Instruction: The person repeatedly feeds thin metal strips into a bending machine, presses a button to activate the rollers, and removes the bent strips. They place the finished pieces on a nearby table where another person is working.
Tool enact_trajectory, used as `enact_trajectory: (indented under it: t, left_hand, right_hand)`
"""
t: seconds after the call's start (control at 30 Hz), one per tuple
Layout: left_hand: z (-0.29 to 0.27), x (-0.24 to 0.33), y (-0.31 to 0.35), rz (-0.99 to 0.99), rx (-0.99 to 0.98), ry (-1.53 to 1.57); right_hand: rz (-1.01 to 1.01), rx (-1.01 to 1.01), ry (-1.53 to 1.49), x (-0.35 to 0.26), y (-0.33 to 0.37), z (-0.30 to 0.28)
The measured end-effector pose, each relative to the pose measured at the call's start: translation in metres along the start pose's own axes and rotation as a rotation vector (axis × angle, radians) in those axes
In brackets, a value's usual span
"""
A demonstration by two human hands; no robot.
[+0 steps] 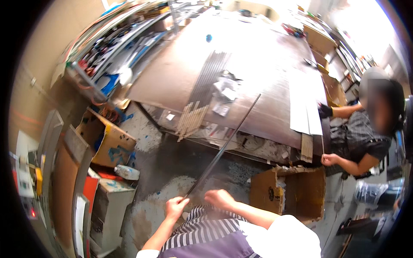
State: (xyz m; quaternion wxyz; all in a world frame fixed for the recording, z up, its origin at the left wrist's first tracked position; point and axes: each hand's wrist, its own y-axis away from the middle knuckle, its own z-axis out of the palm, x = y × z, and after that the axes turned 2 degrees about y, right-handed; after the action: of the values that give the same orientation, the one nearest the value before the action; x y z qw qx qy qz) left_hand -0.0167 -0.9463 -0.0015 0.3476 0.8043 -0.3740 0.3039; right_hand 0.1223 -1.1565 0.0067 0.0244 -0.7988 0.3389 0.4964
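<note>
In my left hand (175, 207) is the near end of a long, thin dark strip (219, 154), its fingers closed round it. The strip slants up and away to the right, its far end over the large brown table (266, 116). My right hand (219, 199) hovers a little to the right of that near end, apart from the strip. Its fingers look curled together; whether anything small is in them is hidden. On the table lies a bundle of long, thin grey strips (208, 73), their near ends fanned past the edge. Small white papers (228, 88) lie beside them.
An open cardboard box (307, 193) stands at the table's near right. To the right, a person (365, 133) works by white sheets (303, 103) and stacked strips (306, 147). At left are a torn box (109, 142), a plastic bottle (127, 172), panels (64, 176) and loaded shelves (120, 43).
</note>
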Motion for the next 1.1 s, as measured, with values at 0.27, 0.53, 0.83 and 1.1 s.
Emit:
enact_trajectory:
  t: [0.27, 0.53, 0.83, 1.1]
  left_hand:
    - [-0.167, -0.138, 0.220, -0.074, 0.612, 0.060]
    - [-0.295, -0.243, 0.407, -0.199, 1.057, -0.169]
    - [-0.477, -0.335, 0.485, -0.256, 1.496, -0.695]
    - [-0.596, -0.462, 0.498, -0.233, 1.540, -0.673]
  right_hand:
    - [-0.750, 0.453, 0.311, -0.210, -0.093, 0.052]
    - [-1.156, 0.282, 0.537, -0.384, -0.118, 0.247]
    - [-1.317, 0.181, 0.513, -0.521, -0.160, 0.444]
    - [-1.320, 0.130, 0.378, -0.597, -0.239, 0.605]
